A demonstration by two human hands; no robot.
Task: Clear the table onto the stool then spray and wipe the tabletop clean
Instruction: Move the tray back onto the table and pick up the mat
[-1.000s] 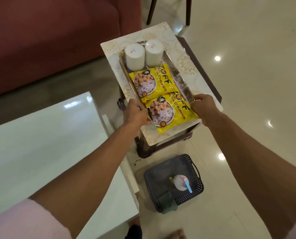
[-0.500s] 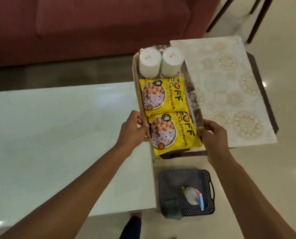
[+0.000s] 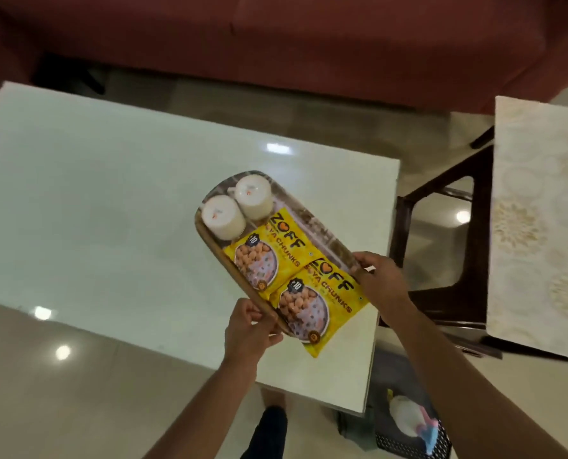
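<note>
A wooden-rimmed tray [image 3: 322,228] is held over the right part of the white tabletop [image 3: 110,200]. It carries two upturned white cups [image 3: 223,217] at its far end and two yellow snack packets [image 3: 292,276] nearer me. My left hand [image 3: 251,329] grips the tray's near left rim. My right hand [image 3: 380,281] grips the near right rim. The stool [image 3: 541,207], with a patterned cream top and dark legs, stands to the right of the table.
A red sofa [image 3: 309,38] runs along the far side. A dark basket [image 3: 408,438] holding a spray bottle [image 3: 408,417] sits on the floor under the table's near right corner. Glossy tiled floor surrounds the table.
The tray, held in both hands, has swung left from above the stool to above the table, turning its far end leftward.
</note>
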